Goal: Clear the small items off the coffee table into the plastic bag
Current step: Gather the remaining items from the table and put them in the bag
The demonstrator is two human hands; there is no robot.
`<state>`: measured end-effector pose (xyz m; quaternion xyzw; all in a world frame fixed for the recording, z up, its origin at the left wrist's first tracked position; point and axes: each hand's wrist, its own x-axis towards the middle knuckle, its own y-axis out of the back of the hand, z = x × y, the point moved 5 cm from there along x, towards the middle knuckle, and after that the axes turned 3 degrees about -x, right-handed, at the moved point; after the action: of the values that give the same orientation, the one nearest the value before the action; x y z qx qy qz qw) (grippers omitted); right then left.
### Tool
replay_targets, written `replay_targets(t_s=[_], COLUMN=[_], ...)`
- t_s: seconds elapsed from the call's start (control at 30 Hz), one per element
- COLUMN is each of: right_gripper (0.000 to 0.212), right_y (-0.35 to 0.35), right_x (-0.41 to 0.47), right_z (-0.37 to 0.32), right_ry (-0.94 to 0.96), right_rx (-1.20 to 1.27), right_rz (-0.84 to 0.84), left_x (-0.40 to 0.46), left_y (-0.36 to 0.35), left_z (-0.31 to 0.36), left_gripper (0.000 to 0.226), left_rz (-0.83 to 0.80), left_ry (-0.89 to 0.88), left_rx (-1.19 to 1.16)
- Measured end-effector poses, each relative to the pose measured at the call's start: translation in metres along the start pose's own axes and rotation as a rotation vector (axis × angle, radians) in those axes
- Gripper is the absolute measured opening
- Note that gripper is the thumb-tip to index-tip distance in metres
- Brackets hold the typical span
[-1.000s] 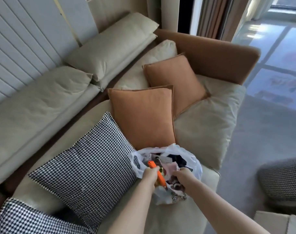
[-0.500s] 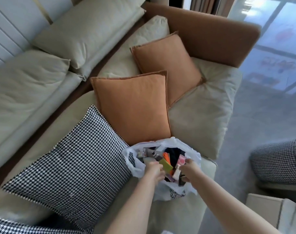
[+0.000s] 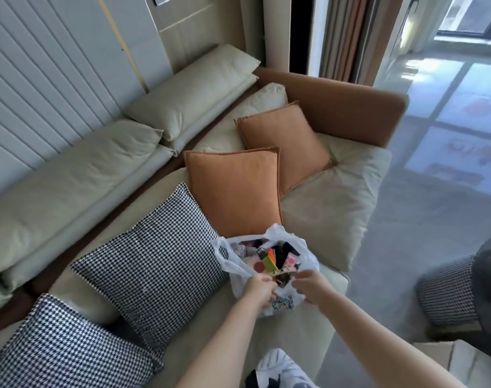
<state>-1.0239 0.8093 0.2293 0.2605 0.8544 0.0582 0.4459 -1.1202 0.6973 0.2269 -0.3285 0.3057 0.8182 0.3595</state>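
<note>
The plastic bag (image 3: pixel 266 275) is sat on the sofa (image 3: pixel 322 219), just past the fingers. Its near edge is pinched by the left hand (image 3: pixel 259 289) and the right hand (image 3: pixel 308 288), fingers curled narrow, likely so the mouth is kept open. Small items (image 3: pixel 269 259) are seen inside, beyond the fingers.
</note>
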Motion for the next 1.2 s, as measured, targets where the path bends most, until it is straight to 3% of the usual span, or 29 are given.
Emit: replay_targets(t_s=[0.17,0.23,0.57,0.87,0.97,1.2], right_gripper=[0.029,0.017,0.024,0.027,0.019,0.027], right_y=[0.021,0.032,0.093,0.102,0.081,0.018], right_x=[-0.054,-0.074,-0.16,-0.265,-0.308,-0.412], right_z=[0.036,0.055,0.165,0.278,0.324,0.419], right_ry=[0.155,0.169,0.031,-0.252,-0.367,-0.6], right_rx=[-0.256,-0.276,-0.285,-0.032,0.077,0.307], right_rz=[0.094,0.117,0.378,0.704,0.78,0.906], left_x=[-0.06,-0.079,-0.148,-0.205,-0.224,-0.3], left_y=[-0.036,-0.055,-0.167,-0.268,-0.3,-0.354], left_z=[-0.006,-0.009,-0.005,-0.032,-0.06,-0.15], left_gripper=[0.029,0.029,0.032,0.03,0.03,0.029], left_rz=[-0.004,-0.031,-0.271,-0.555,-0.656,-0.899], left_ry=[-0.124,-0.175,-0.454,-0.793,-0.848,-0.94], left_rx=[0.189,0.305,0.863,1.218,1.291,1.483])
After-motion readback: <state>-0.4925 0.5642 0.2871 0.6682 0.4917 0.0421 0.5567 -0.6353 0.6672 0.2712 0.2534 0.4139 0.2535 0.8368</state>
